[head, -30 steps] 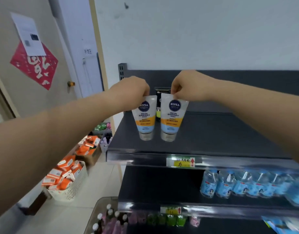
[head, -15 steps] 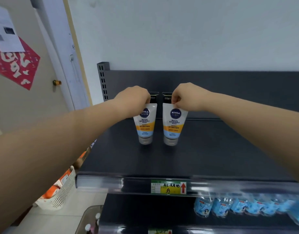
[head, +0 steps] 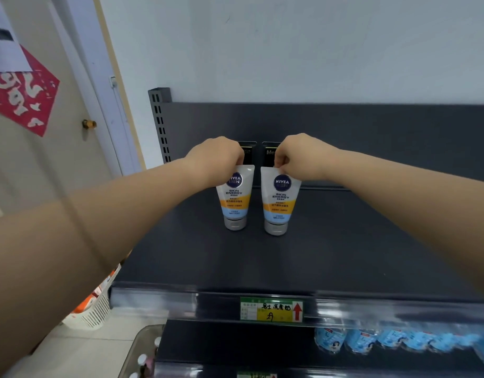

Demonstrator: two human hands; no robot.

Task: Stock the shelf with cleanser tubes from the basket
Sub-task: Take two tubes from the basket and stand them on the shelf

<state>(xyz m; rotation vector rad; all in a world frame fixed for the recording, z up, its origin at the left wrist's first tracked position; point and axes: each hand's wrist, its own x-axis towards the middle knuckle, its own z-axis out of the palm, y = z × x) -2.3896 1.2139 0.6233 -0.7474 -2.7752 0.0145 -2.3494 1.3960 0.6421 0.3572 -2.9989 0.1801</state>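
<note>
Two white, orange and pale-blue cleanser tubes stand cap-down, side by side, on the dark top shelf [head: 331,257]. My left hand [head: 216,159] pinches the top edge of the left tube [head: 235,200]. My right hand [head: 303,156] pinches the top edge of the right tube [head: 280,205]. Their silver caps touch the shelf surface. Behind them, against the back panel, stand two black tubes [head: 268,151], mostly hidden by my hands. A white basket [head: 93,315] on the floor at lower left shows orange packs.
The shelf's front rail carries a green-and-yellow price tag [head: 271,309]. Several blue-labelled bottles [head: 372,339] line the shelf below on the right. A slotted upright [head: 160,124] marks the shelf's left end. A door with a red poster [head: 22,96] is at left.
Both hands carried the tubes back and down onto the shelf, in front of the black tubes. The view has moved closer to the shelf.
</note>
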